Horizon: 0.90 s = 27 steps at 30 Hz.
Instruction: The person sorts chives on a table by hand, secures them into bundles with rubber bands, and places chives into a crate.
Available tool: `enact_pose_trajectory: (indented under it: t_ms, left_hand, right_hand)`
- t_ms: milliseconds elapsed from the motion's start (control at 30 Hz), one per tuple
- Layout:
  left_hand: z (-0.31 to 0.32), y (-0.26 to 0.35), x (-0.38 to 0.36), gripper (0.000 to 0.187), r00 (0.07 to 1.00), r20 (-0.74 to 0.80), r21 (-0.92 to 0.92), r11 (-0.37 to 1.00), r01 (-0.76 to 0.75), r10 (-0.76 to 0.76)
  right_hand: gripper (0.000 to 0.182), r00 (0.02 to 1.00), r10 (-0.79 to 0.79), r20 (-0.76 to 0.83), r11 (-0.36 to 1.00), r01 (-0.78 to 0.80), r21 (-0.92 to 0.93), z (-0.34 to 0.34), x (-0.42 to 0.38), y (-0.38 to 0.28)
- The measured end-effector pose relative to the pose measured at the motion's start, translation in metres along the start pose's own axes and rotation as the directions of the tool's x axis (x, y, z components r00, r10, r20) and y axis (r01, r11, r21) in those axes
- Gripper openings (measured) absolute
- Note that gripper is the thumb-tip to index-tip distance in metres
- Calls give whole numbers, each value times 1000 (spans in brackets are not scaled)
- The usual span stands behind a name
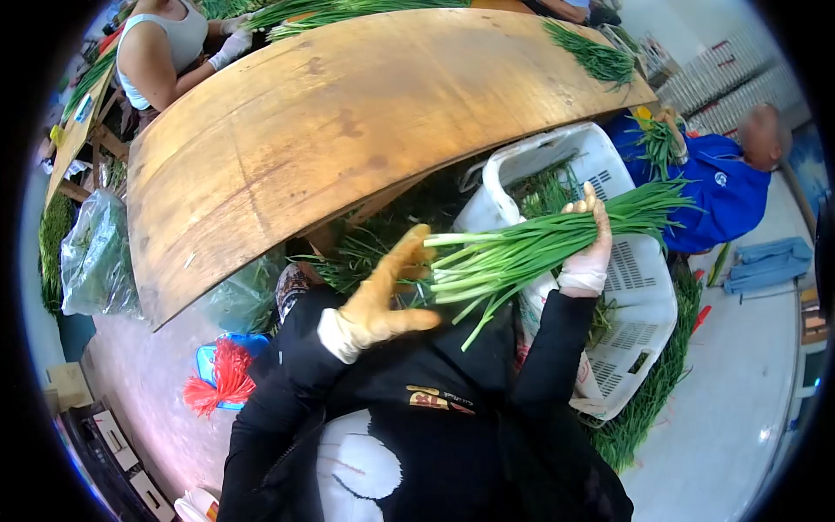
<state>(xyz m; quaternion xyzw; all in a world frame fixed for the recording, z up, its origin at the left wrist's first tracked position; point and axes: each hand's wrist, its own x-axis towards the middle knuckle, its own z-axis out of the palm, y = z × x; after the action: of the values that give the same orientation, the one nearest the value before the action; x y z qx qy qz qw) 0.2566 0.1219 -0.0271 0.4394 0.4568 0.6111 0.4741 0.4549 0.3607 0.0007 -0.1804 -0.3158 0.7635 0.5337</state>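
big brown wooden bench [339, 130] across the far side; small heap of green stalks [596, 56] on its far right corner. white slotted plastic basket [659, 313] at right, by the near bench edge; the right forearm and what it holds cross it, can't tell if one basket or two. loose green stalks [548, 198] lie in its far part. whitish bag-like thing with red marks [535, 313] at its near left, too covered to tell if inside. long heap of green stalks [639, 439] on the floor along its right side. clear plastic bag [97, 252] left of the bench, greenery inside.

bundle of long thin green stalks with pale ends [522, 252] is held up in front of the bench edge, partly over the basket. long axis left to right, rising slightly rightward: pale ends toward left hand, green tips pointing right.

right hand in a pale glove [593, 244]: grip wrapped round the leafy stretch. left hand in a tan-yellow glove [378, 291]: grip spread, thumb apart, nothing pinched. it's the nearer hand to the pale ends; touching or just beside, can't tell.
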Motion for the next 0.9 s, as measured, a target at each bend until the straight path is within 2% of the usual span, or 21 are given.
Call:
enact_pose_trajectory:
  t_ms: [33, 67, 100, 167, 200, 233, 300, 333, 367, 433, 467, 500, 567, 600, 667, 767, 800, 867, 900]
  left_hand:
    - [7, -4, 1, 87, 999, -32, -93, 996, 16, -19]
    - [6, -9, 3, 64, 993, -48, -199, 975, 98, -109]
    - [2, -21, 2, 32, 975, -93, -236, 956, 174, -200]
    - [-13, -27, 0, 18, 971, 11, -416, 882, 221, -238]
    - [-15, -22, -2, 19, 956, -21, -407, 876, 259, -293]
    - [-16, -26, -2, 20, 977, 49, -489, 848, 207, -210]
    - [-8, -24, 6, 30, 994, -95, -143, 989, 35, -49]
    - [-12, -26, 7, 41, 998, 26, 57, 997, -52, 51]
    - [-13, -42, 14, 45, 983, 129, -28, 991, -128, 130]
    - [3, -43, 14, 47, 996, 76, -249, 967, 57, -39]
    - [6, -31, 13, 47, 998, 30, -361, 931, 57, -50]
    - [10, -24, 11, 38, 991, -34, -444, 890, 101, -129]
    - [9, -33, 14, 33, 991, -126, -297, 955, -6, -33]
    - [9, -32, 14, 33, 991, -132, -296, 955, -8, -33]
    - [10, -26, 12, 26, 984, -97, -488, 869, 85, -151]
    - [9, -23, 9, 29, 976, -78, -488, 862, 141, -204]
    - [8, -41, 12, 36, 978, -1, -603, 780, 166, -208]
    - [7, -61, 9, 38, 972, 76, -629, 746, 219, -221]
    - [8, -42, 2, 33, 968, 74, -548, 801, 241, -241]
  right_hand:
    - [35, 1000, 17, -16, 1000, -18, -14, 3, 1, 2]
    - [36, 1000, 9, 3, 999, -9, -47, 9, -2, 2]
    - [36, 1000, 12, 6, 999, -11, -47, 13, -3, 1]
    - [36, 992, 10, 124, 998, -18, 66, 18, -7, -1]
    - [37, 990, 14, 141, 997, -24, 69, 21, -9, 0]
    - [37, 990, 20, 139, 997, -30, 69, 25, -12, 1]
    - [37, 987, -44, 152, 997, 34, 64, 38, -17, 9]
    - [36, 988, -47, 149, 998, 41, 44, 39, -17, 12]
    - [36, 987, -43, 153, 998, 36, 46, 43, -19, 17]
    - [35, 989, -67, 134, 997, 64, 31, 51, -24, 25]
    - [35, 991, -67, 118, 997, 63, 41, 52, -26, 28]
    - [35, 991, -62, 121, 997, 57, 42, 53, -28, 31]
    - [35, 979, -76, 190, 996, 67, 52, 53, -32, 35]
    - [35, 979, -92, 183, 996, 87, 37, 53, -32, 37]
    - [35, 980, -101, 172, 994, 93, 52, 56, -36, 38]
    - [34, 978, -124, 165, 991, 113, 74, 62, -40, 39]
    - [33, 978, -129, 167, 991, 121, 57, 65, -42, 38]
    - [33, 981, -152, 121, 988, 152, 8, 66, -42, 36]
    - [33, 981, -151, 123, 988, 151, 9, 68, -42, 34]
